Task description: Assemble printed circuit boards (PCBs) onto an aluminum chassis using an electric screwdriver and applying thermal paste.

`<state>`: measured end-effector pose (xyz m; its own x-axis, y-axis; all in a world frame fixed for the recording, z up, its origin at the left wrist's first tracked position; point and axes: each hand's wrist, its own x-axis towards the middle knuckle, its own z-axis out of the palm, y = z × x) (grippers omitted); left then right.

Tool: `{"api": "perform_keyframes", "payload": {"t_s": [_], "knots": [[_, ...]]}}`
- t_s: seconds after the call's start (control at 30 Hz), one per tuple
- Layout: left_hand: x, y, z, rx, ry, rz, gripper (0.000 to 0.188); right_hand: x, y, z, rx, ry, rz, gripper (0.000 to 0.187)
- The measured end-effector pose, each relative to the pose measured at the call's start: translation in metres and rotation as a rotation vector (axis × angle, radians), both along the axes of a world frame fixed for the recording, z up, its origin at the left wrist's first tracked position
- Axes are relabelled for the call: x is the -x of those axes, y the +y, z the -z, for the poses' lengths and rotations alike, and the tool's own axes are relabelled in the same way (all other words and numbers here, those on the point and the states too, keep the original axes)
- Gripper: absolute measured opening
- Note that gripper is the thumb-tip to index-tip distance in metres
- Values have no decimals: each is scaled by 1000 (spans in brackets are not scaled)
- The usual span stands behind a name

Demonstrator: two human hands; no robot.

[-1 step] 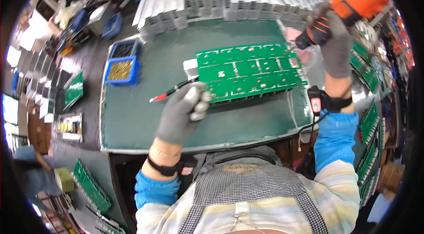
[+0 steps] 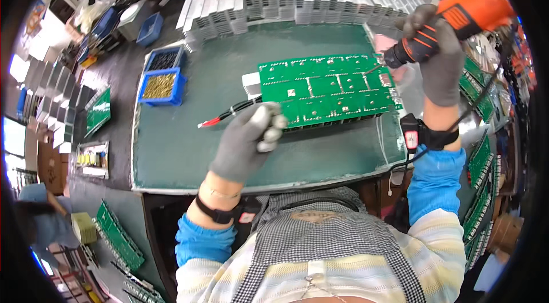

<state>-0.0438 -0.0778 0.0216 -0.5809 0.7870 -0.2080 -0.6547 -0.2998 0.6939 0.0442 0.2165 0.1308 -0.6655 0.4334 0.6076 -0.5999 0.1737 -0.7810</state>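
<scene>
A green circuit board (image 2: 326, 88) lies on the green work mat, its long side running left to right. My right hand (image 2: 440, 54), in a grey glove, is closed around an orange and black power screwdriver (image 2: 472, 8). Its thin bit points left and down over the board's right part; whether the tip touches is unclear. My left hand (image 2: 249, 140), also gloved, is closed at the board's near left corner. What its fingers hold, if anything, is hidden. Black and red wires (image 2: 229, 113) stick out left of the board, below a white block (image 2: 251, 84).
Blue bins of brass-coloured screws (image 2: 159, 86) and dark screws (image 2: 164, 60) stand at the mat's left edge. Stacked silver metal profiles (image 2: 297, 0) line the back. More green boards (image 2: 479, 211) stand at right. A black cable (image 2: 492, 83) hangs by my right arm.
The power screwdriver has shifted slightly right and nearer, and its bit now shows over the board. My left hand has moved slightly right. The whole view has shifted a little.
</scene>
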Motion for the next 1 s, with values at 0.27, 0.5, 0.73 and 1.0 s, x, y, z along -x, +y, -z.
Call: {"api": "perform_keyframes", "payload": {"t_s": [0.27, 0.5, 0.73, 1.0], "knots": [[-22, 43, -14, 56, -3, 77, 26, -28, -57, -7, 81, 318, -224, 53], [-29, 39, -12, 41, 3, 42, 25, -29, -73, 4, 313, 306, -260, 45], [-28, 34, -7, 30, 7, 24, 23, -23, -78, 9, 270, 259, -118, 53], [-26, 32, -6, 9, 50, -66, 24, -11, -86, 13, 385, 282, 32, 39]]}}
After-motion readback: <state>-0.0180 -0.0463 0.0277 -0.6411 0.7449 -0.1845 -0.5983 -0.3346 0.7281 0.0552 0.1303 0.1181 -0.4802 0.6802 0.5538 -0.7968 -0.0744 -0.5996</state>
